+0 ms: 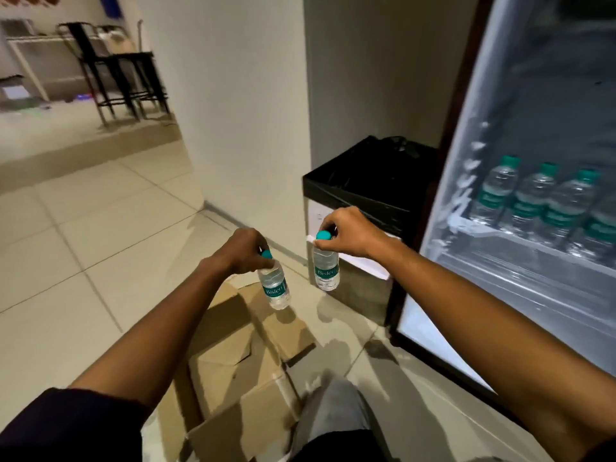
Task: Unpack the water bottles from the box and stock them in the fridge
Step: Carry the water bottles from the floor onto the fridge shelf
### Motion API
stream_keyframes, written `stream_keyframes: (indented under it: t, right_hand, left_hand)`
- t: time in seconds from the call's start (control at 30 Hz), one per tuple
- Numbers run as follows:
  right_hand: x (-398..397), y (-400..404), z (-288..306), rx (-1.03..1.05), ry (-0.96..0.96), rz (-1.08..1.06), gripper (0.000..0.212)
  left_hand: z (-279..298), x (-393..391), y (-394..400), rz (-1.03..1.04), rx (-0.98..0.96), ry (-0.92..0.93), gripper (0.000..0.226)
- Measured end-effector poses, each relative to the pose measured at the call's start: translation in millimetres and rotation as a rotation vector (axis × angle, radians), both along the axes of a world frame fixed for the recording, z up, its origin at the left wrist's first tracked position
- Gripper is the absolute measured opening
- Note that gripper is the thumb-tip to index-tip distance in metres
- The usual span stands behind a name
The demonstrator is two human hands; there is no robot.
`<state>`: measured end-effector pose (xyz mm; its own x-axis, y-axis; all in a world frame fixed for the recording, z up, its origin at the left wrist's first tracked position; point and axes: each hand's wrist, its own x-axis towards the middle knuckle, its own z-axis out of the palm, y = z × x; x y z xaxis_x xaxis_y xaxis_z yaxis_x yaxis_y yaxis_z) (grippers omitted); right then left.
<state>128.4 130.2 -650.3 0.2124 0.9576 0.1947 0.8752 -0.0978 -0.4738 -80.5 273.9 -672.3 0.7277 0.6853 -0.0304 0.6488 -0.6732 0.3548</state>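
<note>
The left hand (245, 250) and right hand (346, 233) each pinch a water bottle (275, 285) by its cap, carrying them from the box (233, 355) toward the fridge shelf (520, 241) at 3 o'clock, where both must go next.

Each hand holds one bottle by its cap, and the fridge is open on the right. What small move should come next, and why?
Probably swing the right hand with its bottle toward the fridge shelf. It is the nearer hand, the door is open, and bottles already stand in a row there. The left hand and its bottle can follow.
</note>
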Motion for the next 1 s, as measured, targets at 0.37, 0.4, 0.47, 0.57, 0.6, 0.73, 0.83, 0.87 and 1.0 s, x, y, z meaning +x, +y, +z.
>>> stream_keyframes:
  t: [0.37, 0.4, 0.47, 0.57, 0.6, 0.73, 0.83, 0.87, 1.0]
  right_hand:
    - [99.1, -127.9, 48.0, 0.024, 0.036, -0.348, 0.025]
    - [105.5, -138.7, 53.5, 0.023, 0.041, -0.382, 0.023]
    - [117.0, -157.9, 65.3, 0.012, 0.055, -0.424, 0.021]
    - [132.6, -187.1, 86.0, 0.014, 0.035, -0.47, 0.022]
    - [138.0, -195.9, 93.7, 0.028, 0.031, -0.491, 0.024]
    - [157.1, -223.5, 124.4, 0.091, 0.044, -0.567, 0.027]
    - [169.4, -239.3, 147.3, 0.116, 0.03, -0.601, 0.027]
    - [172.8, -244.0, 154.0, 0.128, 0.021, -0.616, 0.027]
    - [187.4, -257.9, 178.0, 0.168, -0.024, -0.677, 0.028]
  left_hand:
    - [61.1, 151.1, -94.4, -0.396, 0.017, -0.082, 0.024]
    - [67.5, 162.3, -103.4, -0.421, 0.015, -0.1, 0.023]
    - [81.5, 181.1, -119.6, -0.468, 0.015, -0.14, 0.02]
    - [106.8, 206.5, -143.6, -0.553, 0.132, -0.201, 0.022]
    - [115.6, 214.1, -151.6, -0.58, 0.153, -0.217, 0.024]
    - [146.6, 240.5, -178.0, -0.641, 0.168, -0.274, 0.026]
    - [167.6, 258.8, -195.5, -0.664, 0.171, -0.339, 0.029]
    - [174.5, 264.8, -201.5, -0.676, 0.182, -0.352, 0.031]
    - [199.8, 288.1, -220.6, -0.679, 0.238, -0.416, 0.032]
